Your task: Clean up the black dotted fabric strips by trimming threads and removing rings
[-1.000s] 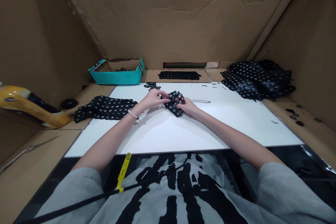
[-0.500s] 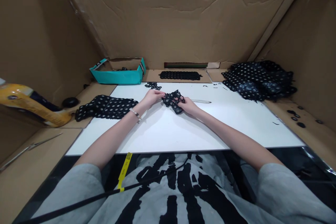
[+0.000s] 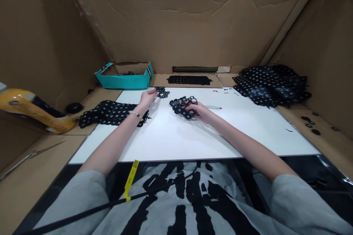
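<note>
Right hand (image 3: 203,112), centre of frame: fingers closed on a bunched black perforated piece (image 3: 179,109), over the white desk (image 3: 176,141). Left hand (image 3: 148,97), left of centre: fingers drawn together beside small black rings (image 3: 163,93); whether they grip any cannot be determined

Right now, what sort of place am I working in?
Likely a makeshift handwork station: cardboard walls stand around a white board, and your right hand holds a black ring-patterned piece.

At the frame's centre, a mesh piece (image 3: 182,110) is showing black with pale round spots against the white desk (image 3: 179,139). Upper left, a box (image 3: 122,82) is displaying teal.
</note>
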`<state>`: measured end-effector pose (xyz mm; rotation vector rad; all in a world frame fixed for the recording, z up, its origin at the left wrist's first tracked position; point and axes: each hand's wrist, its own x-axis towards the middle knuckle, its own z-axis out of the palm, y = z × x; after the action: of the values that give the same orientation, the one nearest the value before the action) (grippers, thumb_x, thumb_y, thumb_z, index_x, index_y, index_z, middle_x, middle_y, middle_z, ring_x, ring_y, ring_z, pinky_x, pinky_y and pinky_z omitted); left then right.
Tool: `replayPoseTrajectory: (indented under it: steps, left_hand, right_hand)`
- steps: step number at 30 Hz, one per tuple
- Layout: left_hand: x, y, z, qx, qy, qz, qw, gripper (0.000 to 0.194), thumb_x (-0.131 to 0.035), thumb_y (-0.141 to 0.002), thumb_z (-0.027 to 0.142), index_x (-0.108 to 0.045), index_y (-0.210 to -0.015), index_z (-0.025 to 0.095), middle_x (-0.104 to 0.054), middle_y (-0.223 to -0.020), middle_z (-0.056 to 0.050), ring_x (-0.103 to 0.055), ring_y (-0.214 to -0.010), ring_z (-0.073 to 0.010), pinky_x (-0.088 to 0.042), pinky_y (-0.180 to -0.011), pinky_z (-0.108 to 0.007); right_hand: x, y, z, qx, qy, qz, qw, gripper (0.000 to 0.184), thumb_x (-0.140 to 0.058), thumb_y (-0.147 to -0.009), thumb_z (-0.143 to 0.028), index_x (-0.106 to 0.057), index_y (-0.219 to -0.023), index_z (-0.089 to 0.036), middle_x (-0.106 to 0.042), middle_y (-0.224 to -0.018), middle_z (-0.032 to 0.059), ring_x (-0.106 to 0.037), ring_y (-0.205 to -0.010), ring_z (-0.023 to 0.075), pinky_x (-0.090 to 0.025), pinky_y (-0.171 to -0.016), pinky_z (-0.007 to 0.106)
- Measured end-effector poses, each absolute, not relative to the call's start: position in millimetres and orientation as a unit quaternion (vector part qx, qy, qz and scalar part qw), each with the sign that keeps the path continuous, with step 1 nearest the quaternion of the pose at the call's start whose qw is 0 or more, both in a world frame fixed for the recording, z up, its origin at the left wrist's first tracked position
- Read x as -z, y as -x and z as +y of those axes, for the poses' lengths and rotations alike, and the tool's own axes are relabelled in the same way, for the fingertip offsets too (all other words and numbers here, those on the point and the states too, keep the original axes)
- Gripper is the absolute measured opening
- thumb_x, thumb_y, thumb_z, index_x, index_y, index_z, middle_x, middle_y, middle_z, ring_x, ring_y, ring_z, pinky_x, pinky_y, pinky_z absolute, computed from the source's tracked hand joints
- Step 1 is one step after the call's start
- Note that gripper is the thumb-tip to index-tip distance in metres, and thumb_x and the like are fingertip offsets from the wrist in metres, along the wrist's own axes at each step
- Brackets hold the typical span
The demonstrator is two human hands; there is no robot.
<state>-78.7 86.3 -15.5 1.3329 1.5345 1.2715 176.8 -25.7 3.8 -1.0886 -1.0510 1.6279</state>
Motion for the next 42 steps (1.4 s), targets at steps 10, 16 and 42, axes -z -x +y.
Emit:
replayPoseTrajectory:
  steps: [10,16,42]
  left_hand:
    - [-9.6,27.0,32.0,-0.251,-0.808,0.418,0.331,0.040,-0.070,-0.074,0.046,-0.076,-0.099,0.016,-0.075,-0.096,-0.008,-0.065,-0.085,-0.0221,-0.049,-0.079,-0.031]
    - [-12.3,8.5,7.6,-0.277,-0.762,0.403,0.424,0.040,-0.071,-0.074,0.049,-0.075,-0.092,0.014,-0.075,-0.093,-0.009,-0.065,-0.085,-0.0218,-0.048,-0.076,-0.030]
    - [0.2,25.0,29.0,-0.250,-0.830,0.459,0.195,0.036,-0.063,-0.080,0.049,-0.075,-0.101,0.023,-0.073,-0.100,-0.006,-0.056,-0.102,-0.0282,-0.041,-0.093,-0.039]
  right_hand:
    - [1.2,-174.1,-27.2,-0.665,0.412,-0.415,0.465,0.022,-0.074,-0.056,-0.020,-0.066,-0.077,-0.018,-0.070,-0.077,0.0009,-0.062,-0.079,0.0176,-0.049,-0.070,0.027]
    - [1.2,-172.0,-29.7,-0.677,0.369,-0.410,0.487,0.024,-0.078,-0.059,-0.024,-0.067,-0.079,-0.017,-0.071,-0.082,0.0043,-0.065,-0.084,0.0199,-0.051,-0.075,0.029]
    - [13.6,-176.1,-14.8,-0.630,0.418,-0.397,0.521,0.029,-0.069,-0.048,-0.012,-0.058,-0.074,-0.019,-0.067,-0.076,-0.0009,-0.061,-0.080,0.0177,-0.050,-0.075,0.030]
